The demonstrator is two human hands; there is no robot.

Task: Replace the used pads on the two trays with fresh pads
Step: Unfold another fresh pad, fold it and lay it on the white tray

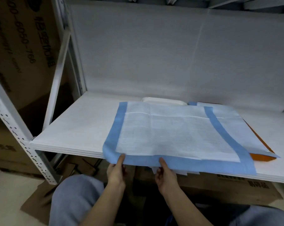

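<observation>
A white pad with a blue border (167, 134) lies spread over the front of the white shelf, its near edge hanging past the shelf lip. My left hand (116, 170) pinches that blue near edge at the left, thumb on top. My right hand (165, 173) pinches the same edge further right. A white tray (164, 101) shows only its far rim behind the pad. To the right a second blue-bordered pad (232, 121) lies on an orange tray (262, 156), partly under the first pad.
The white shelf (77, 128) has a pale back wall and a perforated metal upright (20, 141) at the left. Cardboard boxes (227, 188) stand under the shelf and at the far left. My knees in grey trousers (72, 201) are below.
</observation>
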